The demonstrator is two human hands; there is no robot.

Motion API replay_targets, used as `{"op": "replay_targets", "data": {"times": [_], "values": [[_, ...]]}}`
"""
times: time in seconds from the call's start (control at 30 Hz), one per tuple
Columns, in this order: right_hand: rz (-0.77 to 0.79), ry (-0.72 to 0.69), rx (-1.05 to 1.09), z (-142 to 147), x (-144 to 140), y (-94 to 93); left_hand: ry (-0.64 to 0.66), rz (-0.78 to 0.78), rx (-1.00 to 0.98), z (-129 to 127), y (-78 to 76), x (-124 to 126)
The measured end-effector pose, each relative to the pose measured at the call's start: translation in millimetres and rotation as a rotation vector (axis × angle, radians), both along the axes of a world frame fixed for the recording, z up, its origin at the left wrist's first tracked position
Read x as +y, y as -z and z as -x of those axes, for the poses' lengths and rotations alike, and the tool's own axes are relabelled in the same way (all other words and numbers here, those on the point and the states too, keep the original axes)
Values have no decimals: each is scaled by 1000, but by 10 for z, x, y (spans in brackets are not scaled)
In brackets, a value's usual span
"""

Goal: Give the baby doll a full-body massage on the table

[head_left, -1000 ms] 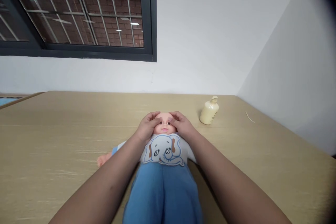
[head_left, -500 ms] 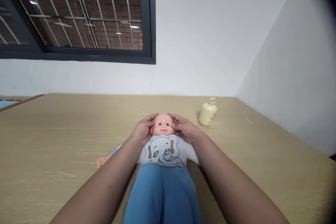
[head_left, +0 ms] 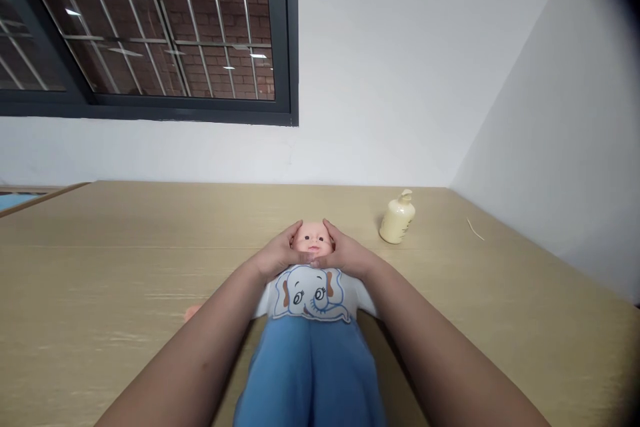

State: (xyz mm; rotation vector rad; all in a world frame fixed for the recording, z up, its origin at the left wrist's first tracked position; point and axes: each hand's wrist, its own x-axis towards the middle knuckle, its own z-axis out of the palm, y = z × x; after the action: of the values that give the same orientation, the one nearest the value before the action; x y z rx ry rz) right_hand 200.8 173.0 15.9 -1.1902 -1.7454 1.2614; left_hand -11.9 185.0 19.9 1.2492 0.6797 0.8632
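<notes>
We are cupping the baby doll (head_left: pixel 311 293), lying face-up mid-desk (head_left: pixel 100 260). Our left hand (head_left: pixel 277 255) and right hand (head_left: pixel 349 255) have slid from its temples down to its chin, fingers curled around both cheeks. A lotion bottle (head_left: pixel 397 217) is standing at two o'clock.

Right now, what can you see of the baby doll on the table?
The plastic baby doll lies face up on the light wooden table, head away from the camera. It is bald, wearing a white elephant-print top and blue trousers. One bare doll hand pokes out beside it. The left hand and right hand cup its cheeks.
</notes>
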Motion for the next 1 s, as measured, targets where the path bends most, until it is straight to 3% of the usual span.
{"op": "replay_targets", "data": {"times": [0.2,0.27,0.4,0.53,0.7,1.0], "values": [[-30,26,-180,13,-58,-92,150,-125,137,53,-137,-26],[-62,22,-155,32,-67,-109,84,-153,209,64,-134,-10],[-116,92,-114,68,-51,-94,-168,-238,375,78,-77,45],[-205,135,-163,78,-36,-75,-97,-353,360,88,-60,65],[-273,164,-257,60,-41,-78,-138,-377,356,102,-41,65],[-203,14,-14,-57,29,3,-123,-301,316,219,30,143]]}}
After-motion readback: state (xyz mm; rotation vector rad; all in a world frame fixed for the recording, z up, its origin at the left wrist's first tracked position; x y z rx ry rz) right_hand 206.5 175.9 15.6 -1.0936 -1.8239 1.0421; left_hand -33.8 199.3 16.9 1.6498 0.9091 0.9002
